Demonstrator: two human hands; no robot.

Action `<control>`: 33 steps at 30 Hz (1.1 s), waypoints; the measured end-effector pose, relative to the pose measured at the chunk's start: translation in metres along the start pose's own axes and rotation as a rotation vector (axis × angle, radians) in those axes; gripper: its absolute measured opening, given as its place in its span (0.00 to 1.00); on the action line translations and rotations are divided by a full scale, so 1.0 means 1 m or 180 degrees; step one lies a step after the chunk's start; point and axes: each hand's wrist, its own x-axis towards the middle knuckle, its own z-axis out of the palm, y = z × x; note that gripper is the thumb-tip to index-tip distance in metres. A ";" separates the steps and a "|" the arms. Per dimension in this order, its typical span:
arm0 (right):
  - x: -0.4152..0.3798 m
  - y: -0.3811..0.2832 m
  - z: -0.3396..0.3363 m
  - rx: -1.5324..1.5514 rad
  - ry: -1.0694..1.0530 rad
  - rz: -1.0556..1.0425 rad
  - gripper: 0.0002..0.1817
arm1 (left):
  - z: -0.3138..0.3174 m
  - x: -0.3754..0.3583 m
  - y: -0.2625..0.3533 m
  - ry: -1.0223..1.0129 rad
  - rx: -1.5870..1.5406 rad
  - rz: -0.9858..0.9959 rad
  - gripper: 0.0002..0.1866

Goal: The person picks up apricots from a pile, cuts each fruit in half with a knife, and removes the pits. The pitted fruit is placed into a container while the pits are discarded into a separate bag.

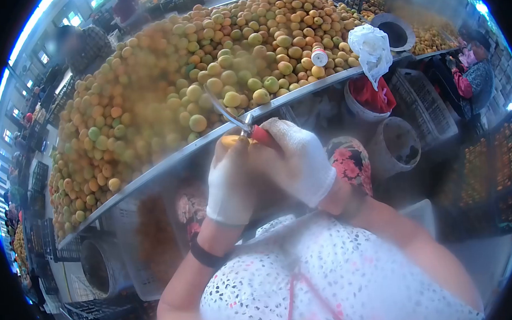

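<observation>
In a white glove, my left hand [227,182] is closed around an apricot [230,140], of which only a yellow-orange part shows. My right hand [300,157], also gloved in white, grips the red handle [263,136] of a curved knife [223,110]. The knife's metal blade points up and away over the table edge, and its base is close to the apricot. Both hands are together at chest height, in front of the metal rim [197,143] of a table heaped with apricots [228,63]. A blurry patch on the lens softens part of the view.
A white plastic bag [370,49] and a small white-and-red container [319,56] lie on the heap's right side. Below the rim stand buckets [395,144], one with red cloth [373,95], and crates [424,102]. A person [474,67] sits at the far right.
</observation>
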 end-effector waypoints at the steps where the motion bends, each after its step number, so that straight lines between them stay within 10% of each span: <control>1: 0.000 0.000 -0.001 0.0027 -0.0083 0.0045 0.13 | 0.001 0.000 0.001 0.0049 0.0385 0.0143 0.18; 33: 0.000 -0.016 -0.021 0.2278 -0.0244 0.1620 0.08 | 0.025 -0.023 0.026 -0.0693 0.1921 -0.0066 0.23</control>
